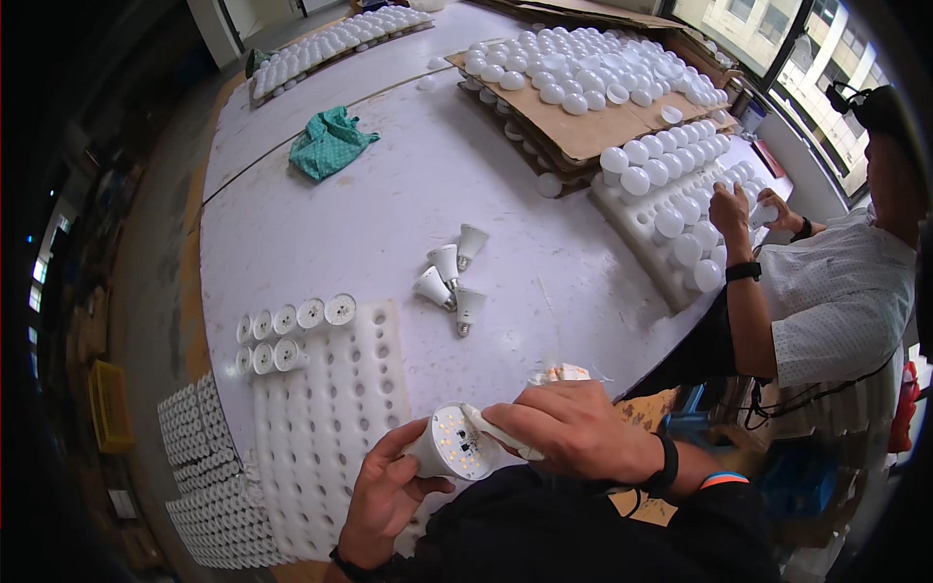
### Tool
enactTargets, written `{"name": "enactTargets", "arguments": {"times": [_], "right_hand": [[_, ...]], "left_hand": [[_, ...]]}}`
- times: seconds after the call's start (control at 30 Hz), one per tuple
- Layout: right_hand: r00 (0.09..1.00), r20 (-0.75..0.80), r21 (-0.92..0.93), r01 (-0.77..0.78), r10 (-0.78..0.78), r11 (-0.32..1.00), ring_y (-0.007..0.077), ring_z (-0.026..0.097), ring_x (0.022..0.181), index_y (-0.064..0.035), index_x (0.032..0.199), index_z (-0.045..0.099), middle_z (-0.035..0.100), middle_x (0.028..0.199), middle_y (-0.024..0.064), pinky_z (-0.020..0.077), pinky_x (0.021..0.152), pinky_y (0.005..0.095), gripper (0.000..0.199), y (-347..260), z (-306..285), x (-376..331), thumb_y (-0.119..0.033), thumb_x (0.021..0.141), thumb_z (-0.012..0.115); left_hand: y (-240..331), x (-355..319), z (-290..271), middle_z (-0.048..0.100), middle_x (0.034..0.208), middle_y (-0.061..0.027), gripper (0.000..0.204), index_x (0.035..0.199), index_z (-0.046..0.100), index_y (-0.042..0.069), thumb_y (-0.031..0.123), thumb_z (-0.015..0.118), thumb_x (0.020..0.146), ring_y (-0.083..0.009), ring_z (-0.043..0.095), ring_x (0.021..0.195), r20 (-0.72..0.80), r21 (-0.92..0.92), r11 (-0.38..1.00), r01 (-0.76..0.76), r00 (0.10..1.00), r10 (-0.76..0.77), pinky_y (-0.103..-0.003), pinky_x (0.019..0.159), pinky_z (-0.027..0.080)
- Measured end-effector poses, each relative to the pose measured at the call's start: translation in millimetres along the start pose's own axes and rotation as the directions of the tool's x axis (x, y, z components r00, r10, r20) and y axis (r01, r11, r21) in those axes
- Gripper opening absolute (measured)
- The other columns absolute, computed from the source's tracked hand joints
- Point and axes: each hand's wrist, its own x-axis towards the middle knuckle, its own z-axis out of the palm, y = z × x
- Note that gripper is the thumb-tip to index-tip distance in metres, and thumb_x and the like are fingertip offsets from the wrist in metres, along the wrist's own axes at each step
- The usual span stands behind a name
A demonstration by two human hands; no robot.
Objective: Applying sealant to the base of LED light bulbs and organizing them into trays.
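Cradling a white cone-shaped bulb base with a round board of yellow diodes [454, 442] close to my chest, my left hand [387, 496] has its fingers curled half-shut around the body. My right hand [573, 428] pinches a pale strip or tool [501, 434] against the bulb's rim; I cannot tell what it is. Just beyond lies a white foam tray full of round holes [335, 408], bulb bases [292, 330] filling its far-left corner. Four loose bulb bases [450, 277] rest on the open white tabletop [369, 214], bare up to a crumpled green cloth [330, 141]. Another person [826, 291] works at the right edge.
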Motion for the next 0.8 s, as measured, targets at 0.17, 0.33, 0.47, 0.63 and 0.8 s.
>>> {"name": "enactTargets", "arguments": {"times": [0.17,0.33,0.47,0.63,0.8], "right_hand": [[1.0,-0.009,0.003,0.001,-0.001,1.0,0.0191,0.054,0.053,-0.0056,0.083,0.049,0.046,0.064,0.0041,0.0424,0.043,0.0309,0.02,-1,3,2,-0.007,0.065,0.058],[1.0,0.006,0.011,-0.028,0.028,1.0,0.0201,0.055,0.055,-0.0056,0.079,0.048,0.047,0.064,0.0051,0.0425,0.044,0.0319,0.019,-2,5,0,-0.007,0.065,0.06],[0.996,0.068,0.06,-0.069,0.065,0.996,0.023,0.056,0.056,-0.0056,0.076,0.047,0.049,0.065,0.006,0.0427,0.044,0.0345,0.024,-2,6,0,-0.01,0.062,0.065],[0.981,0.103,0.196,-0.179,0.162,0.964,0.0246,0.056,0.055,-0.0084,0.076,0.048,0.052,0.065,0.0045,0.0423,0.043,0.0343,0.025,-4,5,0,-0.018,0.067,0.068],[0.955,0.133,0.338,-0.296,0.266,0.893,0.0273,0.057,0.057,-0.0063,0.075,0.051,0.055,0.064,0.0072,0.0451,0.048,0.0354,0.019,-7,0,4,-0.017,0.07,0.067]], "left_hand": [[2,-3,2,0.047,0.122,-0.0169,0.038,0.12,0.047,0.001,0.008,0.051,0.083,-0.0293,0.052,0.106,0.01,0.036,0.995,-0.092,0.996,0.092,-0.045,0.087,0.048],[3,-3,5,0.043,0.125,-0.0179,0.031,0.106,0.057,-0.001,-0.003,0.051,0.076,-0.0315,0.048,0.112,0.011,0.03,0.989,-0.144,0.99,0.144,-0.044,0.091,0.044],[3,-4,1,0.044,0.12,-0.0173,0.025,0.087,0.063,-0.001,-0.012,0.051,0.068,-0.034,0.045,0.114,-0.015,0.119,0.97,-0.212,0.976,0.215,-0.043,0.095,0.039],[-2,0,-2,0.046,0.115,-0.0133,0.022,0.072,0.062,0.0,-0.016,0.052,0.063,-0.0346,0.047,0.112,0.065,0.226,0.909,-0.351,0.936,0.346,-0.042,0.094,0.038],[-9,9,-16,0.048,0.112,-0.0098,0.026,0.075,0.062,0.003,-0.017,0.053,0.062,-0.0344,0.046,0.113,0.215,0.254,0.845,-0.471,0.879,0.425,-0.042,0.094,0.04]]}}
